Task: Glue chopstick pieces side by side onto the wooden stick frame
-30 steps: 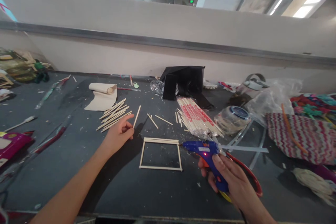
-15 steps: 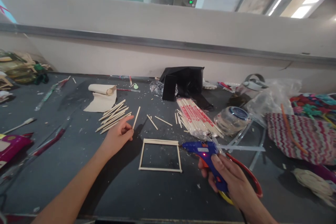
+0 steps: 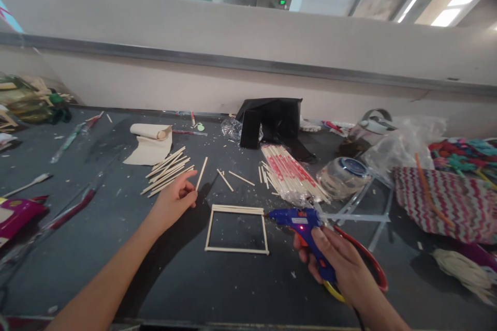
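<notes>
A thin wooden stick (image 3: 202, 173) rises from the pinched fingertips of my left hand (image 3: 176, 199), whose index finger points outward. My right hand (image 3: 337, 253) is wrapped round the handle of a blue glue gun (image 3: 298, 217) with a red light lit and a clear glue stick out of its back. The gun's nozzle is at the upper right corner of a rectangular stick frame (image 3: 236, 251), which lies flat with doubled sticks along its far side. Beside my left hand lies a pile of sticks (image 3: 165, 173).
Loose sticks (image 3: 241, 178) lie beyond the frame. Further back are a packet of sticks (image 3: 293, 173), a clear jar (image 3: 344, 178), a black phone-like block (image 3: 250, 129) and rolled cloth (image 3: 149, 145). Red-handled scissors (image 3: 378, 264) lie under my right hand. A zigzag-patterned pouch (image 3: 438, 201) sits at right.
Almost nothing differs. Both hands, the glue gun and the stick frame keep their places, with the nozzle still at the frame's corner.
</notes>
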Motion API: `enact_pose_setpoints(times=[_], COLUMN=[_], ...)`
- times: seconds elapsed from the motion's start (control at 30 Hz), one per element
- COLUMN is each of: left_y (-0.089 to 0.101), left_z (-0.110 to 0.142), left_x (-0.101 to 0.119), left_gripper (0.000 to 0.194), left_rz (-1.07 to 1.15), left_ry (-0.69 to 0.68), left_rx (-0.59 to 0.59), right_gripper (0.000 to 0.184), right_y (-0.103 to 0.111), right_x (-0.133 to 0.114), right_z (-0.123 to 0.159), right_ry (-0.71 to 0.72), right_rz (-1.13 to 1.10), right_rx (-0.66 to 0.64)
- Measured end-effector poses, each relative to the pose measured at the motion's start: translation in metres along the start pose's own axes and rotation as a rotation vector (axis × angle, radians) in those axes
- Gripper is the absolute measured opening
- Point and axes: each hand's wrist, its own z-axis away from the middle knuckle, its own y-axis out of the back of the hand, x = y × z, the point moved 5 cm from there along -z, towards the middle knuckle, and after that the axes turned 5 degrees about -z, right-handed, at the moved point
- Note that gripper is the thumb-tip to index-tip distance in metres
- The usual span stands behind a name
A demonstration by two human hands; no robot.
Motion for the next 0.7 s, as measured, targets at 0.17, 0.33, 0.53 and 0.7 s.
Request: enact_pose_setpoints(times=[0.17,0.33,0.53,0.7], left_y=[0.0007,0.0004,0.0005,0.0004], left_z=[0.0004,0.0007,0.0006,0.0008], left_x=[0.0010,-0.0002,-0.0002,0.0002], left_gripper=[0.055,0.054,0.054,0.052], left_rz=[-0.010,0.001,0.002,-0.001], left_ry=[0.000,-0.004,-0.008,-0.011], left_rx=[0.009,-0.001,0.001,0.000], right_gripper=[0.042,0.044,0.045,0.045], right_y=[0.0000,0.0027,0.0024,0.0027], right_x=[0.0006,0.0061,0.0042,0.0039], right_z=[-0.0005,-0.0039,-0.0044,-0.0048], right_ry=[-0.012,-0.035,-0.022,-0.020], right_rz=[-0.011,-0.010,0.017,0.049], right_rx=[-0.003,-0.034,-0.019,-0.036])
